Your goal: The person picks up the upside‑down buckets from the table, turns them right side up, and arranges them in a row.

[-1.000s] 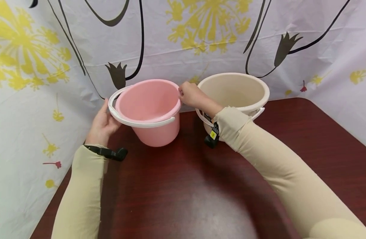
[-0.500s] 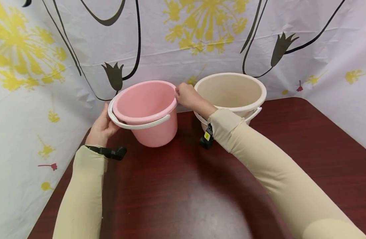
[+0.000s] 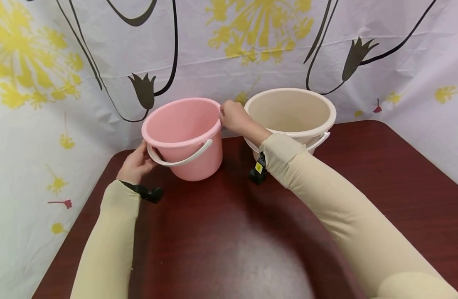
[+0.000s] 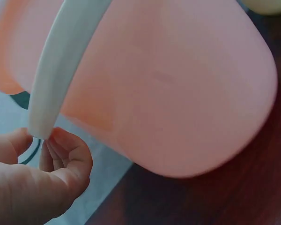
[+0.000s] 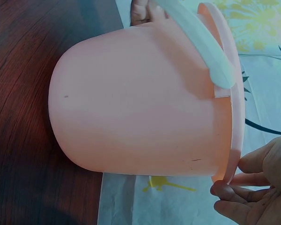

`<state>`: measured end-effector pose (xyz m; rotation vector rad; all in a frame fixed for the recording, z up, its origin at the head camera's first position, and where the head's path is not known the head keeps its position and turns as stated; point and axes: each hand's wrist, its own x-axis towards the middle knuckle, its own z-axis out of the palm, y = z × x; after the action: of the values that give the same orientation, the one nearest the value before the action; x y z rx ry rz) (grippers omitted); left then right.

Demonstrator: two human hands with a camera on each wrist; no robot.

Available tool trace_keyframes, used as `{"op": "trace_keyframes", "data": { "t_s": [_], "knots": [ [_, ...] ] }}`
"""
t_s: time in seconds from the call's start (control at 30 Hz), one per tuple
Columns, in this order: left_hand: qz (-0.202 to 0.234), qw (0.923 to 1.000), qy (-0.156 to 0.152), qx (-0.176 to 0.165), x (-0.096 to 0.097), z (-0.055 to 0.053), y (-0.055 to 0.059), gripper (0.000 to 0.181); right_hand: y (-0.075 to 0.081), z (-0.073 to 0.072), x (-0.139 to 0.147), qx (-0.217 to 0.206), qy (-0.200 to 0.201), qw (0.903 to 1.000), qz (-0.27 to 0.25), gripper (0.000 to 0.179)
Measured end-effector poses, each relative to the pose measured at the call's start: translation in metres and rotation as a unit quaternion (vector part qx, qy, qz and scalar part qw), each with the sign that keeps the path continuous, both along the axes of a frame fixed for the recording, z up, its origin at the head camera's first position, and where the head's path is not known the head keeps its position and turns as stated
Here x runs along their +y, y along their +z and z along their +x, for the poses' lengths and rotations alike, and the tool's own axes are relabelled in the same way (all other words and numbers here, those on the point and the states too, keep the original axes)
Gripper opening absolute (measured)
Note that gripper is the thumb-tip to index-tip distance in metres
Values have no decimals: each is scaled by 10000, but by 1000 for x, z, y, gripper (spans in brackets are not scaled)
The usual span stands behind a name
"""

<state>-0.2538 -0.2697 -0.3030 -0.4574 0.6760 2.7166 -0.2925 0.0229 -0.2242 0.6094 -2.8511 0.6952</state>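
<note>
A pink bucket point(image 3: 204, 162) stands at the back left of the dark red table, its mouth facing up. Its white handle point(image 3: 182, 162) hangs down across the front, below the rim. My left hand point(image 3: 136, 165) pinches the handle at the bucket's left side; in the left wrist view, thumb and curled fingers meet around it. On the opposite side my right hand point(image 3: 234, 117) pinches the pink rim, which the right wrist view shows between thumb and fingers. A beige bucket point(image 3: 289, 134) with a white handle stands to the right, partly hidden behind my right forearm.
The dark red table point(image 3: 214, 232) meets a white patterned cloth point(image 3: 206, 79) along its back and sides. Black wrist cameras are strapped to both wrists. The beige bucket stands close beside my right hand.
My left hand has moved down and slightly right with the white handle, which has dropped from rim level to hang across the bucket's front. My right hand stays at the rim.
</note>
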Motion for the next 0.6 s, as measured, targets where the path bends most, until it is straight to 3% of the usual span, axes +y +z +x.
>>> {"op": "trace_keyframes", "data": {
  "t_s": [0.17,0.37,0.5,0.6],
  "knots": [
    [-1229,9919,-206,255,5,3,-4,15,-1,-1,0,-45,4,10000,18,32],
    [-2083,9780,-43,28,7,3,-4,12,-1,1,0,28,24,10000,35,35],
    [-2879,9576,-2,-34,8,8,0,13,2,1,2,-156,93,9996,232,32],
    [-3663,9304,126,-73,7,11,7,14,8,1,10,-394,157,9984,373,22]
  ]
}}
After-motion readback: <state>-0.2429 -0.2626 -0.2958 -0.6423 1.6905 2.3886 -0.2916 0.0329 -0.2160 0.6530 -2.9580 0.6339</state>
